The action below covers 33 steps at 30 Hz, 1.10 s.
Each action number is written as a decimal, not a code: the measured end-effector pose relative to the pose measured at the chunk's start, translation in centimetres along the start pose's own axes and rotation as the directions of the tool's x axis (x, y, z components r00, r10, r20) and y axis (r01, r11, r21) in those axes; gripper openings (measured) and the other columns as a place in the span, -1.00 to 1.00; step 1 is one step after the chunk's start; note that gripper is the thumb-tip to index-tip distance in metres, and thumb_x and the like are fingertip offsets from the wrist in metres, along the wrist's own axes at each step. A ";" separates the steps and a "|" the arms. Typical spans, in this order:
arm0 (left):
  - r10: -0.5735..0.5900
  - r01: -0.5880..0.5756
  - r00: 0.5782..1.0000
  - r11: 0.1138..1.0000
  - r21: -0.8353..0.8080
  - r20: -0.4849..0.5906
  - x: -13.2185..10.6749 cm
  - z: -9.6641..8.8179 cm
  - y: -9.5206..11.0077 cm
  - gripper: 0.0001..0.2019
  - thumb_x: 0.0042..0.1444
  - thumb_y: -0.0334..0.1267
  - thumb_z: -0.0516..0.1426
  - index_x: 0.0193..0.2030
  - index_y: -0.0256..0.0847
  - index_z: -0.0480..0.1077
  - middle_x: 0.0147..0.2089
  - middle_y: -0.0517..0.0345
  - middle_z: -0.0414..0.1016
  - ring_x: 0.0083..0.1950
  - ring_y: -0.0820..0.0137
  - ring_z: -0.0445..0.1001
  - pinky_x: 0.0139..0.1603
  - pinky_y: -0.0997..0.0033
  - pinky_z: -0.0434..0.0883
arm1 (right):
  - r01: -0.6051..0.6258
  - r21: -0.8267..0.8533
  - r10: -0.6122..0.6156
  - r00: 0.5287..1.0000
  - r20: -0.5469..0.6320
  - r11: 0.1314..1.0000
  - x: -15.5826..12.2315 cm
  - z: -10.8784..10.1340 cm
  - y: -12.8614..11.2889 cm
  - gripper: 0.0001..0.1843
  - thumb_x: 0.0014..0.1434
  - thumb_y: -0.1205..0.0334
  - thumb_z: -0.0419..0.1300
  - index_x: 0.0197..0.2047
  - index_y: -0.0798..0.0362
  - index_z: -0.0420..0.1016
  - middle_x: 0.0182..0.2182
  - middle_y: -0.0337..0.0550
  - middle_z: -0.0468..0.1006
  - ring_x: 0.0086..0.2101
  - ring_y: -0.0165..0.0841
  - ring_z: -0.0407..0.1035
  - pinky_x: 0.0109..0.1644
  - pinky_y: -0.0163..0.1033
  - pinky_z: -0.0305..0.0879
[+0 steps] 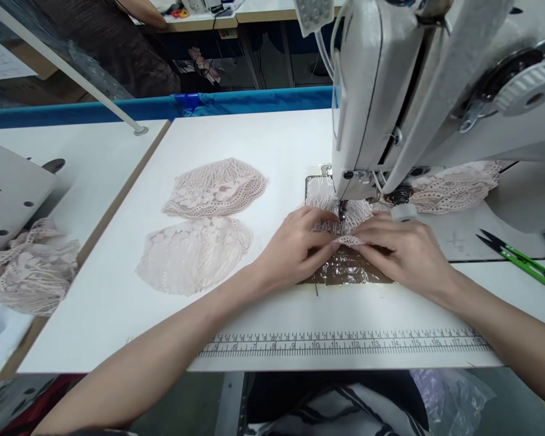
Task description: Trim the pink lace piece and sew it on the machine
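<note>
A small pale pink lace piece (340,221) lies under the presser foot (343,209) of a white sewing machine (390,97). My left hand (297,245) pinches its near edge from the left. From the right, my right hand (402,248) pinches the same edge, fingertips meeting the left hand's. Both hands rest over a shiny taped patch (345,269) on the white table (254,139).
Two lace cup pieces (215,188) (193,254) lie left of my hands. More lace (454,184) sits behind the machine foot, and a lace heap (27,266) on the left table. Green thread snips (520,257) lie at right. A ruler strip (345,345) runs along the near edge.
</note>
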State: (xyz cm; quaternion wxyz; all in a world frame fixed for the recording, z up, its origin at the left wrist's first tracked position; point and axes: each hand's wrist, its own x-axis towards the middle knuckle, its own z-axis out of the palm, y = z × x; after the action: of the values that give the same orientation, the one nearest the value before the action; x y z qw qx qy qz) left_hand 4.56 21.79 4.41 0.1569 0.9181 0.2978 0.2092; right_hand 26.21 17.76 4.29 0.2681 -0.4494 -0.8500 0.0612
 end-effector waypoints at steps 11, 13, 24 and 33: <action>0.228 -0.221 0.973 0.867 0.447 0.039 -1.6 0.6 1.0 -0.70 0.27 -0.35 0.05 0.11 -0.23 0.40 0.13 0.03 0.48 0.29 0.18 0.30 0.35 -0.05 0.19 | 0.179 -0.270 -0.195 0.980 -0.034 0.946 -0.3 0.0 -0.7 -0.81 0.19 0.42 0.14 -0.27 0.01 0.57 -0.21 -0.29 0.64 -0.22 -0.37 0.50 0.01 -0.19 0.32; 0.226 -0.222 0.973 0.866 0.449 0.045 -1.5 0.5 0.9 -0.70 0.27 -0.34 0.05 0.12 -0.21 0.40 0.13 0.05 0.48 0.28 0.18 0.31 0.35 -0.07 0.18 | 0.176 -0.276 -0.192 0.981 -0.033 0.945 -0.2 0.0 -0.7 -0.79 0.19 0.44 0.13 -0.28 0.00 0.57 -0.21 -0.29 0.64 -0.21 -0.38 0.50 0.01 -0.20 0.32; 0.173 -0.174 0.984 0.912 0.372 0.036 -1.0 0.4 0.2 -0.70 0.31 -0.32 0.01 0.13 -0.17 0.38 0.14 0.04 0.46 0.25 0.24 0.36 0.39 -0.15 0.06 | 0.177 -0.300 -0.203 0.978 -0.057 0.937 0.0 0.3 -0.6 -0.79 0.21 0.45 0.13 -0.26 0.04 0.58 -0.20 -0.27 0.65 -0.22 -0.36 0.52 0.03 -0.17 0.34; 0.169 -0.169 0.985 0.916 0.364 0.031 -0.4 0.6 -0.8 -0.69 0.35 -0.34 -0.04 0.15 -0.21 0.36 0.16 -0.03 0.44 0.24 0.23 0.37 0.38 -0.22 0.03 | 0.164 -0.346 -0.196 0.979 -0.060 0.924 0.6 0.6 0.1 -0.79 0.23 0.41 0.12 -0.25 0.04 0.60 -0.22 -0.22 0.65 -0.41 -0.38 0.49 -0.15 -0.16 0.39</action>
State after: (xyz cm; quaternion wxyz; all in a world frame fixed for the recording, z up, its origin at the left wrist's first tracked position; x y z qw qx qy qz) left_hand 4.21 22.07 3.42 -0.0352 0.9534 0.2512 0.1635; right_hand 25.76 18.37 4.00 0.2307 -0.4112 -0.8720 -0.1319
